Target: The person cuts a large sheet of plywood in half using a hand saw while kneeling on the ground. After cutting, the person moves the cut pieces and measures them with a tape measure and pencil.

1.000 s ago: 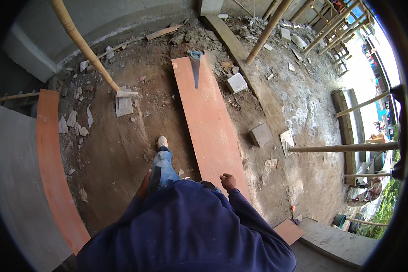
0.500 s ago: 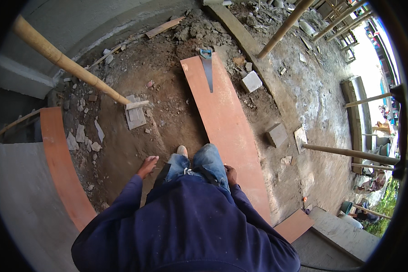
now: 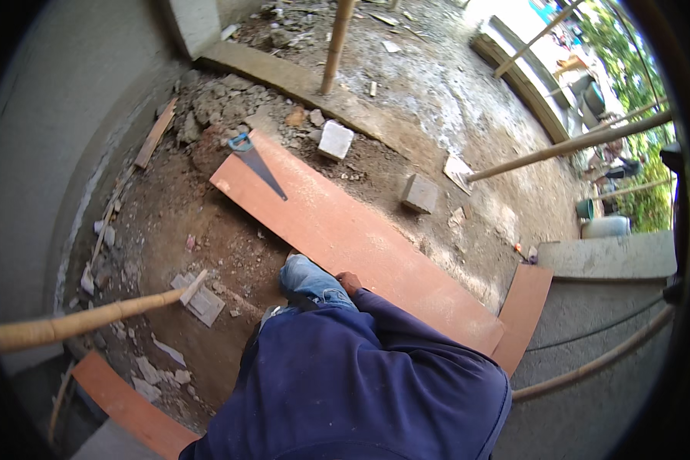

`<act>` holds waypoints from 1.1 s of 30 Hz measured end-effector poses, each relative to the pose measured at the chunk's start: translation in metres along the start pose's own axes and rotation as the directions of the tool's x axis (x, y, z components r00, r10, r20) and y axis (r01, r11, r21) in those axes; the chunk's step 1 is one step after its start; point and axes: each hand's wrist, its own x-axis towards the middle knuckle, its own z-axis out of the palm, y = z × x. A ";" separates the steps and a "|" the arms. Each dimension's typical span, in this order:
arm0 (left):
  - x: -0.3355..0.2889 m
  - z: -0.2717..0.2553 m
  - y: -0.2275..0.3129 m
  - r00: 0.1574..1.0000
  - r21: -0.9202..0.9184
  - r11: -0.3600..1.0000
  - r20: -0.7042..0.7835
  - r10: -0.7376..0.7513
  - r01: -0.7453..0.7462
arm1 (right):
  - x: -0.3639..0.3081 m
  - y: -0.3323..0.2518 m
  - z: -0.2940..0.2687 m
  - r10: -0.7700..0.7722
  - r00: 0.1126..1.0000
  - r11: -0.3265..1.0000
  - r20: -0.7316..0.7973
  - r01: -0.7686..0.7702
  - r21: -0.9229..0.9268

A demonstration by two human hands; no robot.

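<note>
Dirt floor strewn with rubble, a long orange board (image 3: 360, 241) lying across it.

Right hand (image 3: 349, 282) shows at the board's near edge beside the bent knee in jeans (image 3: 310, 280); its grip cannot be told, fingers hidden. Left hand is out of sight behind the blue sleeve (image 3: 360, 376). 1 handsaw (image 3: 257, 162) lies on the board's far end; 2 concrete blocks (image 3: 335, 139) sit beyond.

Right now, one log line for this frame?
right hand: on near edge of long orange board, grip unclear | left hand: not visible | handsaw: flat on board's far end | ground: dirt, rubble
</note>
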 end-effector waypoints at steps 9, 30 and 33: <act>0.114 -0.103 0.138 0.971 -0.266 0.934 0.043 -0.237 0.240 | 0.023 -0.114 -0.063 0.030 0.946 0.971 -0.322 0.049 0.233; 0.527 -0.069 0.424 0.908 0.515 0.755 0.321 0.270 -0.406 | -0.054 -0.127 0.148 0.474 0.879 0.677 -0.049 -0.329 0.658; 0.624 -0.035 0.433 0.836 0.650 0.538 0.321 0.446 -0.537 | -0.026 -0.099 0.184 0.632 0.750 0.310 0.197 -0.478 0.822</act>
